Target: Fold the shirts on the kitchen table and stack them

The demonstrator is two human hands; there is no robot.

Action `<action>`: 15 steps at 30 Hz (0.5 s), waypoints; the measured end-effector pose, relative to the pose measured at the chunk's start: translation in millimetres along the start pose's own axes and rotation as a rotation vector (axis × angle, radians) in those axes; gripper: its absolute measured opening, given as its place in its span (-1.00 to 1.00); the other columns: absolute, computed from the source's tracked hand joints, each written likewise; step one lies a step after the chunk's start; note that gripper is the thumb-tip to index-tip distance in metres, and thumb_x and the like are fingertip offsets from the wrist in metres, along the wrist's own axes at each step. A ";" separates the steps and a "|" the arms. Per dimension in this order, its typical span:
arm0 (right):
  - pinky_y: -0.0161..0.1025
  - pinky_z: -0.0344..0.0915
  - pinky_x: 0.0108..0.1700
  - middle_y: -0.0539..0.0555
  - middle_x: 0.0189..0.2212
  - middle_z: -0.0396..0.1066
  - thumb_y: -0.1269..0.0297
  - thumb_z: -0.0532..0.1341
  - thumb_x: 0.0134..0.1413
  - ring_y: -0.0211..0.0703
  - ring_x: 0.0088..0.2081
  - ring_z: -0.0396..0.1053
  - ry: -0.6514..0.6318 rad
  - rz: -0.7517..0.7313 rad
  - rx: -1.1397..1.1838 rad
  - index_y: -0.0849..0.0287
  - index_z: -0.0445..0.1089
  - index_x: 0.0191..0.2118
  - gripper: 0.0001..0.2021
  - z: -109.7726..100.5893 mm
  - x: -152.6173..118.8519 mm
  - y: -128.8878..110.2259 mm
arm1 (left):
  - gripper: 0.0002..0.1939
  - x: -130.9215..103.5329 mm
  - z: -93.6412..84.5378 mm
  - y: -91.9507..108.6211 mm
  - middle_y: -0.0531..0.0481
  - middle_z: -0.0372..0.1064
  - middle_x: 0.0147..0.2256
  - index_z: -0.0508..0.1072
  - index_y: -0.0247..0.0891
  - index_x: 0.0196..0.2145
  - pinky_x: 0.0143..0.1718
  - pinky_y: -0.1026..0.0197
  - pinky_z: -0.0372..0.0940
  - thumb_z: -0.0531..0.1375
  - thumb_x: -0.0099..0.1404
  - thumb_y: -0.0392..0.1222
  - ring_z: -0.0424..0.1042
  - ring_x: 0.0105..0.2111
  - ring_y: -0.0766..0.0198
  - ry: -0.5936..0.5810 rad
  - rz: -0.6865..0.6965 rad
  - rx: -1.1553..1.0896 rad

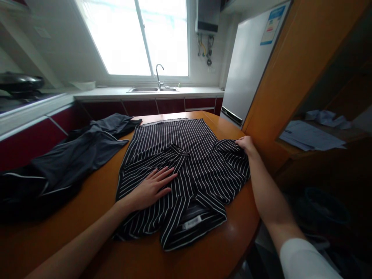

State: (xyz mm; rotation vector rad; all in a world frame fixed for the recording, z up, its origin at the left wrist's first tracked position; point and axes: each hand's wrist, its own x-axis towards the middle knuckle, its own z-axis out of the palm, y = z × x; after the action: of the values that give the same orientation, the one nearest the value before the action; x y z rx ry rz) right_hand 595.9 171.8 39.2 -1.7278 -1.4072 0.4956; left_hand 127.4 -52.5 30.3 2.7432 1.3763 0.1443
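A black shirt with white stripes lies spread on the wooden table, its collar and pale neck label toward me. One sleeve is folded inward across the left side of the body, its cuff near the middle. My left hand rests flat on that folded sleeve, fingers stretched out. At the right edge of the shirt, my right hand pinches the end of the other sleeve between thumb and fingers. This sleeve is bunched and creased beside the body.
Dark grey and black clothing lies heaped along the table's left side. Beyond the table stand a counter with a sink and a fridge. Papers lie on a shelf at right. A pan sits on the stove at left.
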 end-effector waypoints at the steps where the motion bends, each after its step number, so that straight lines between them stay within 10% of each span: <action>1: -0.23 0.41 -0.36 0.19 -0.46 0.56 0.39 0.34 -0.10 0.00 -0.39 0.52 0.053 -0.007 0.013 0.32 0.55 -0.39 -0.89 -1.3 -1.4 -6.9 | -0.42 0.1 -0.5 0.6 0.14 -0.21 0.43 -0.08 0.18 0.42 0.38 -0.18 -0.18 -0.06 0.52 0.17 -0.15 0.42 0.00 0.001 -0.001 -0.002; 6: -0.24 0.44 -0.19 0.24 -0.21 0.59 0.34 0.25 0.08 -0.02 -0.22 0.54 0.197 -0.265 0.163 0.33 0.57 -0.13 -0.73 5.0 -35.4 -66.3 | -0.43 0.3 -3.7 4.0 0.14 -0.19 0.43 -0.06 0.17 0.42 0.38 -0.17 -0.18 -0.07 0.53 0.16 -0.13 0.42 0.01 0.001 0.000 -0.013; 12: -0.18 0.43 -0.10 0.11 -0.14 0.60 0.24 0.29 0.13 -0.11 -0.18 0.52 -0.510 -0.772 0.155 0.12 0.59 -0.06 -0.73 22.4 -109.1 -126.4 | -0.43 -1.0 -3.7 3.3 0.13 -0.20 0.43 -0.07 0.16 0.42 0.39 -0.18 -0.18 -0.06 0.53 0.14 -0.15 0.42 0.01 -0.001 0.001 -0.018; 15: -0.20 0.44 -0.17 0.09 -0.27 0.61 0.20 0.22 0.21 -0.14 -0.26 0.53 -0.469 -0.673 0.259 0.16 0.59 -0.11 -0.75 21.2 -105.6 -123.6 | -0.43 -1.0 -2.0 1.3 0.13 -0.21 0.44 -0.07 0.17 0.42 0.39 -0.18 -0.19 -0.05 0.53 0.14 -0.16 0.43 0.01 0.002 0.002 -0.021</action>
State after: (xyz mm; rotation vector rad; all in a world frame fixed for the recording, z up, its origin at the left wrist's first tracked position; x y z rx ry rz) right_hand 474.2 83.5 104.6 -0.8729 -2.0315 0.6837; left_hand 127.6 -54.0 32.4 2.7284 1.3648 0.1606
